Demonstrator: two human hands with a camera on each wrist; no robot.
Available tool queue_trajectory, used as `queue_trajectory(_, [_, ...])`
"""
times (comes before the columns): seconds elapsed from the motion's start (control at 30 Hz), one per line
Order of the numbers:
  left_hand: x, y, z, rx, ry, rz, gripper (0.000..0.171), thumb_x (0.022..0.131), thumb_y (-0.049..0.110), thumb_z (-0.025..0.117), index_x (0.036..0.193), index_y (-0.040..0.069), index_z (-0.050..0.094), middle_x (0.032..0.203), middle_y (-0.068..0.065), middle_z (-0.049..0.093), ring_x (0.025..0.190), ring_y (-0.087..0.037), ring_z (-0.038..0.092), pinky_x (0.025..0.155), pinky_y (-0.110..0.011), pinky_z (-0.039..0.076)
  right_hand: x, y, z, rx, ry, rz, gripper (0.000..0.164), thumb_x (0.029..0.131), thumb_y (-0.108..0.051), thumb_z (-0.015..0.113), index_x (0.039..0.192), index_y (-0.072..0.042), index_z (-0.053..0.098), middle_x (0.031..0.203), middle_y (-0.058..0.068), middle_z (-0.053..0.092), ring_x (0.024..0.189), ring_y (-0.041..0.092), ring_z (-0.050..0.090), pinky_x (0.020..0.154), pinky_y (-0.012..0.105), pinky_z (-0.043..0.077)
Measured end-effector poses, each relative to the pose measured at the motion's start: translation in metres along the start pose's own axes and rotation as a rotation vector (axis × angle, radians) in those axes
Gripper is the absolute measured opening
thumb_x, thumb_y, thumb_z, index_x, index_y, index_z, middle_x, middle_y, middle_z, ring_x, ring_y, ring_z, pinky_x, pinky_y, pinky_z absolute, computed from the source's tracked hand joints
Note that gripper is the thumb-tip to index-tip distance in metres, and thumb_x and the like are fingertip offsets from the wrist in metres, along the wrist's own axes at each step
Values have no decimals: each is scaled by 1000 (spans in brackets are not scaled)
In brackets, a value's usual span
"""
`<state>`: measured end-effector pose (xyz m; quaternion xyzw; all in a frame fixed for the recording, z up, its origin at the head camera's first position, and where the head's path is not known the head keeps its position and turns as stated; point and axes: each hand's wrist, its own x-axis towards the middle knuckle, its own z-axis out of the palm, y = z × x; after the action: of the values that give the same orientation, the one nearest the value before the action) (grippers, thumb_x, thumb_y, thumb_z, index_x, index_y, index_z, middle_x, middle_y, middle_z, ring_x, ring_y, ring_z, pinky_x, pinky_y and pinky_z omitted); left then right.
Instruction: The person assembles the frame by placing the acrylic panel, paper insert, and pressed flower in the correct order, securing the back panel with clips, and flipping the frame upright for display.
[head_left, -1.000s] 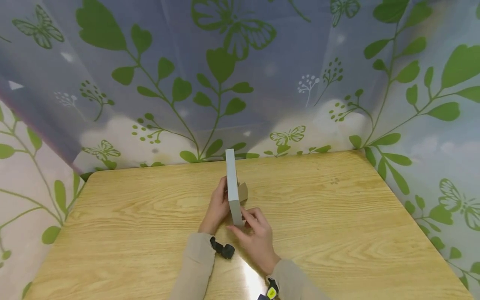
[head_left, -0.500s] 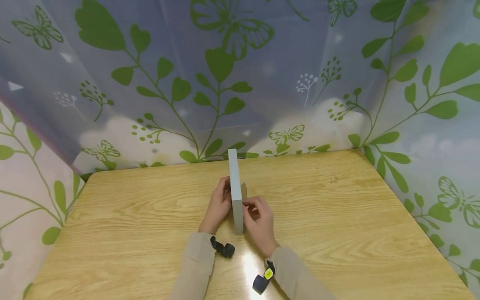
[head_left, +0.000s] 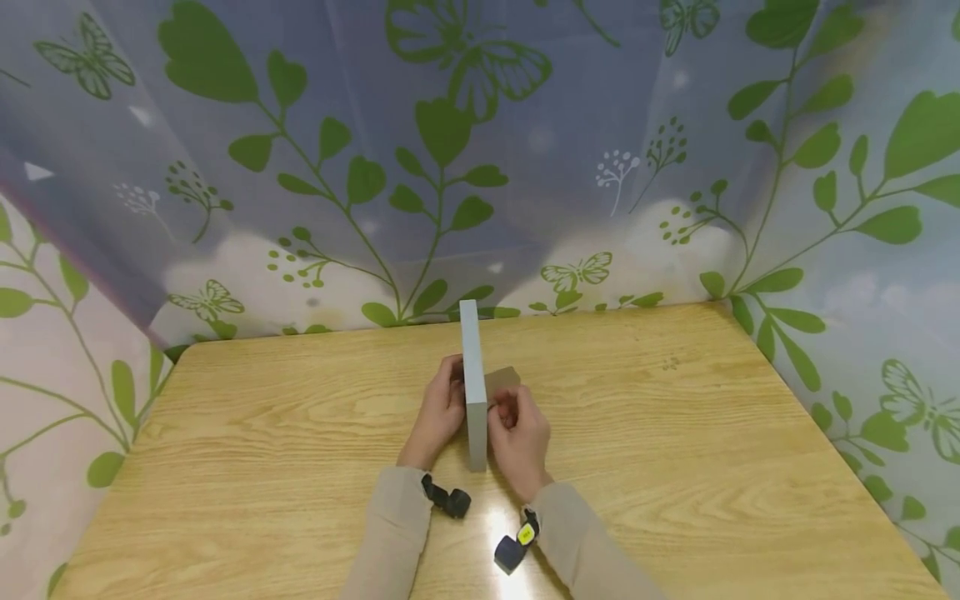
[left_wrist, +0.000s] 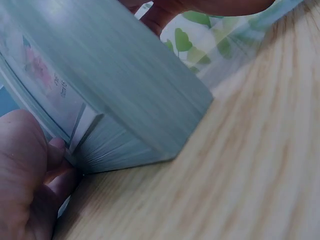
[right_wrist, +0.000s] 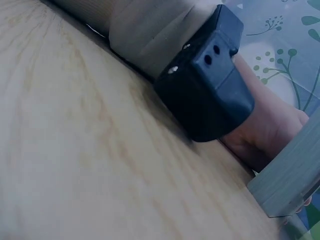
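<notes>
A grey-green picture frame (head_left: 474, 358) stands on edge on the table in the head view, its narrow side facing me. My left hand (head_left: 442, 408) grips its left side. In the left wrist view, the left hand's fingers (left_wrist: 52, 155) curl at the border, beside a picture with a pink flower and small print. From the back of the frame a brown flap (head_left: 501, 380) juts out to the right. My right hand (head_left: 521, 437) has curled fingers at the flap's near edge, against the back; its fingertips are partly hidden. The right wrist view shows the left hand (right_wrist: 270, 130) behind the frame (right_wrist: 290, 175).
The wood-grain table (head_left: 660, 467) extends around both hands. A leaf-and-butterfly cloth (head_left: 570, 167) hangs along its back edge and sides. Each wrist carries a black camera, the left one (head_left: 456, 502) and the right one (head_left: 510, 553), low over the tabletop.
My right hand has moved forward along the back of the frame, from its near lower end to the flap. The flap now stands out wider. The frame has shifted slightly right; the left hand stays.
</notes>
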<state>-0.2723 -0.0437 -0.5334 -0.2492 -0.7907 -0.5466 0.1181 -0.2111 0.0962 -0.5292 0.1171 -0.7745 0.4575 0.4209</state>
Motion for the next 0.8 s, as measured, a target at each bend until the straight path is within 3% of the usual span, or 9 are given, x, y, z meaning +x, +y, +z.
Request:
queue_trajectory(0.43, [1,1,-1,12,-23,-38,41,93,-17,46,130,1,47,119,-20,62,117,-32,59,102,-42,45,-1,-1,-3,-2,105,-86,18,76,12,63,85,-3,59,66,3,56,55,13,51,49,20,40])
queue_trajectory(0.67, [1,0,0,-3,-22,-45,41,92,-18,47,129,1,48,121,-20,62,119,-32,59,102,-41,46,-3,-3,-6,36,69,-36,21,76,13,64,89,-4,60,64,2,53,54,12,49,49,19,38])
queue_trajectory(0.8, [1,-1,1,13,-12,-35,41,91,-18,48,128,1,48,119,-21,63,117,-33,60,100,-43,47,-10,-8,-15,116,23,10,22,78,15,63,94,0,59,68,3,55,56,11,48,46,22,38])
